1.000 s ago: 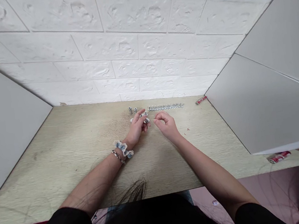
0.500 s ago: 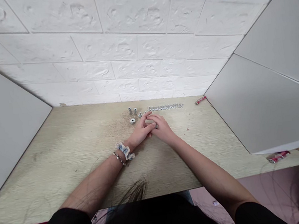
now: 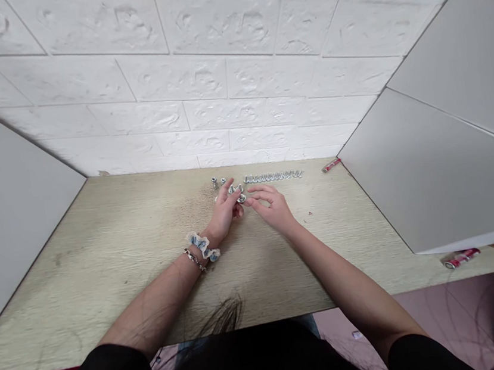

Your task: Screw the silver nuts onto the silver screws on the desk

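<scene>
My left hand (image 3: 224, 213) is turned partly on its side, thumb bent over a small silver flanged fastener (image 3: 242, 199). Its index finger points up toward the wall. From the other side, my right hand (image 3: 275, 211) reaches the same fastener with its lower fingertips, while an upper finger is stretched out above. Just behind the fingers stand a couple more metal fasteners (image 3: 232, 190). Two upright threaded pieces (image 3: 215, 183) are farther back on the left, one partly behind my left fingers. Exact finger contact is too small to make out.
A neat row of screws (image 3: 273, 177) lies near the white brick wall (image 3: 202, 82). One red battery (image 3: 331, 165) is by the right panel (image 3: 442, 161), another red battery (image 3: 462, 259) near the table's front edge. Brownish crumbs (image 3: 195, 206) dot the wooden tabletop (image 3: 123, 242).
My hands were clasped together and have moved apart, left hand shifting left and right hand slightly right. The fastener between them now shows. My left hand now covers the flanged piece on the left.
</scene>
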The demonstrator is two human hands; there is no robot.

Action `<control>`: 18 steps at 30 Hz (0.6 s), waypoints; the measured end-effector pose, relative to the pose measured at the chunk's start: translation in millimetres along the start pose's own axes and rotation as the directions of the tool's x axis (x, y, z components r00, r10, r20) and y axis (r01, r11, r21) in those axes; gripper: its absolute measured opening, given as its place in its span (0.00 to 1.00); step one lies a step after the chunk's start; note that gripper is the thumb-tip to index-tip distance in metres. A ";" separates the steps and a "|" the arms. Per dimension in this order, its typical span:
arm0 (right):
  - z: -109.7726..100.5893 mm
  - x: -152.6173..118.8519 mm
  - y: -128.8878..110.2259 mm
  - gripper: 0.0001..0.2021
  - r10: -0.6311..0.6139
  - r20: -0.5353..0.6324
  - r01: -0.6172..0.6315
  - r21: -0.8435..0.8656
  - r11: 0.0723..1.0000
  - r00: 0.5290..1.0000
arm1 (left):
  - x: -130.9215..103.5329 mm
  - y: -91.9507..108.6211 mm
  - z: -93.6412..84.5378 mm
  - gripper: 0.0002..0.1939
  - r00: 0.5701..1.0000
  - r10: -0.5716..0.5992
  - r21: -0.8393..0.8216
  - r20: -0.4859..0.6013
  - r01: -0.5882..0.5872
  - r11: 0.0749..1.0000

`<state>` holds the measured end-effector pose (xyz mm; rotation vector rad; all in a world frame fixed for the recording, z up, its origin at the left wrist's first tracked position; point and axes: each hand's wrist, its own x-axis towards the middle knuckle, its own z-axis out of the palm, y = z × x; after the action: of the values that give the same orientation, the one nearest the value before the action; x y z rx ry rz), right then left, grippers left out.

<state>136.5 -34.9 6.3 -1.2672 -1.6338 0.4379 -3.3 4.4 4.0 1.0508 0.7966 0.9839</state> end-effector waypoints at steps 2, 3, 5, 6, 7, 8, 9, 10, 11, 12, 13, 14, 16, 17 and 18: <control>-0.3 0.8 0.0 0.07 0.011 -0.037 -0.011 0.005 1.000 0.999 | -0.1 1.2 0.3 0.36 1.000 0.003 0.005 -0.006 -0.003 1.000; 0.2 1.1 0.1 0.06 0.019 -0.045 -0.019 0.004 1.000 0.999 | -0.6 1.7 0.8 0.35 1.000 0.006 0.016 -0.003 -0.006 1.000; 1.8 1.2 0.5 0.06 0.034 -0.037 -0.034 -0.003 0.999 0.999 | -2.5 2.6 2.0 0.35 1.000 0.011 0.063 0.018 -0.013 0.998; 2.7 1.1 0.8 0.07 0.038 -0.026 -0.038 -0.012 0.999 0.999 | -3.8 3.0 2.8 0.35 0.999 0.015 0.092 0.035 -0.018 0.996; 3.6 0.9 1.1 0.08 0.040 -0.014 -0.040 -0.024 0.999 0.999 | -5.3 3.4 3.7 0.35 0.998 0.016 0.120 0.056 -0.023 0.993; 4.4 0.6 1.6 0.09 0.039 0.001 -0.039 -0.039 0.998 0.999 | -6.8 3.8 4.7 0.36 0.997 0.017 0.144 0.079 -0.028 0.989; 5.1 0.3 2.2 0.10 0.034 0.015 -0.033 -0.054 0.998 0.999 | -8.3 4.2 5.9 0.36 0.995 0.017 0.162 0.102 -0.033 0.986; 5.8 -0.1 3.0 0.11 0.026 0.029 -0.024 -0.069 0.997 0.999 | -9.7 4.5 7.0 0.37 0.992 0.017 0.175 0.126 -0.039 0.984; 6.5 -0.5 4.0 0.12 0.016 0.043 -0.012 -0.084 0.996 0.999 | -11.0 4.6 8.2 0.37 0.989 0.017 0.184 0.150 -0.044 0.982; 7.3 -0.9 5.2 0.14 0.005 0.058 0.001 -0.097 0.995 0.998 | -12.0 4.7 9.4 0.38 0.985 0.016 0.192 0.172 -0.049 0.980; 8.1 -1.3 6.4 0.16 -0.005 0.073 0.013 -0.108 0.994 0.997 | -12.8 4.5 10.4 0.39 0.982 0.014 0.196 0.187 -0.051 0.979; 8.9 -1.6 7.6 0.17 -0.013 0.085 0.023 -0.116 0.993 0.996 | -13.4 4.2 11.3 0.40 0.980 0.011 0.195 0.196 -0.050 0.980; 10.0 -2.1 8.6 0.16 -0.016 0.100 0.029 -0.125 0.992 0.995 | -13.7 3.4 12.2 0.41 0.982 0.001 0.179 0.191 -0.036 0.983; 10.2 -2.2 8.3 0.15 -0.014 0.103 0.027 -0.125 0.992 0.995 | -13.5 2.9 12.1 0.40 0.984 -0.004 0.164 0.178 -0.026 0.986; 9.9 -2.2 7.4 0.14 -0.011 0.104 0.024 -0.123 0.992 0.995 | -13.0 2.6 11.7 0.40 0.987 -0.008 0.147 0.162 -0.017 0.989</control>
<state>131.9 -31.3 -4.8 -1.3401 -1.7810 0.4015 1.7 -11.0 11.0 1.2447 0.7411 0.8404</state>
